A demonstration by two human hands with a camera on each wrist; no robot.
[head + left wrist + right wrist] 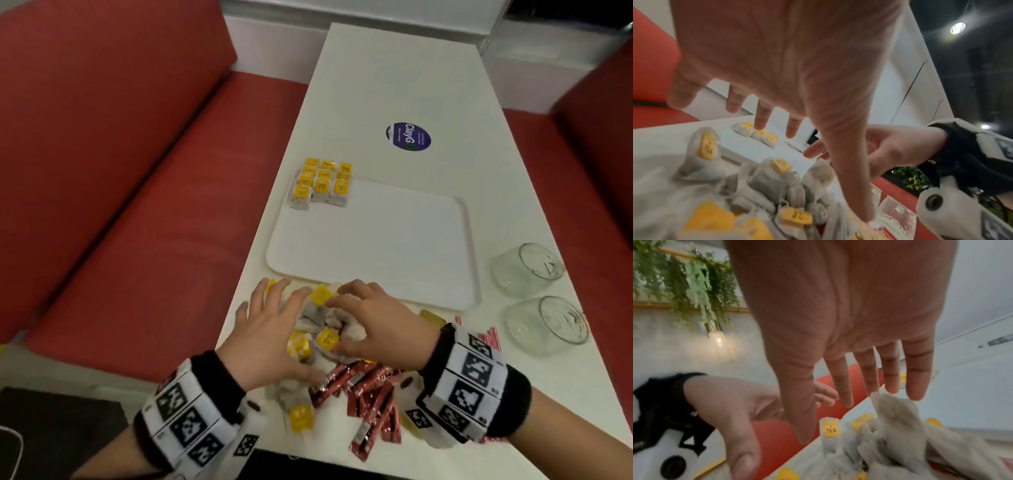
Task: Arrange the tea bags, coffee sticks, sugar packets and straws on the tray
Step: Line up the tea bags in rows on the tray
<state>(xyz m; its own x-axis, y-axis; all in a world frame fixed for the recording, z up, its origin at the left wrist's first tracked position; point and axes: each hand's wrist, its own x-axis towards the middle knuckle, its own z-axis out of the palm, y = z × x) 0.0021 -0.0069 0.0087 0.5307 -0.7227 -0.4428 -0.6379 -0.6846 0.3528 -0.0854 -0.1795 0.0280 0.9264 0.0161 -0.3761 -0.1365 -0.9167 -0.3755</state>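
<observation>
On the table's near edge, both our hands hover over a loose heap of tea bags (320, 320). Left hand (270, 337) is spread, fingers straight, holding nothing; right hand (373, 322) has fingers loosely bent over the heap, tips just touching a bag, no firm grip that we can see.

Progress, left to right: a tidy block of tea bags (322, 183) fills the tray's far left corner, three across and several rows deep, the far rows seeming to overhang the rim. The rest of the tray (376, 240) shows bare white. Coffee sticks (370, 394) lie jumbled at the near edge, just right of the heap, none on the tray. Red-striped straws (491, 337) peek out past our right wrist, off the tray too. A yellowish packet (432, 317) by the wrist could be sugar; too hidden to tell.

We judge the task early: tea part done, sticks, sugar and straws all left.

Containers: two glass cups (527, 269) (548, 325) lie on their sides at the table's right edge, apparently empty.
</observation>
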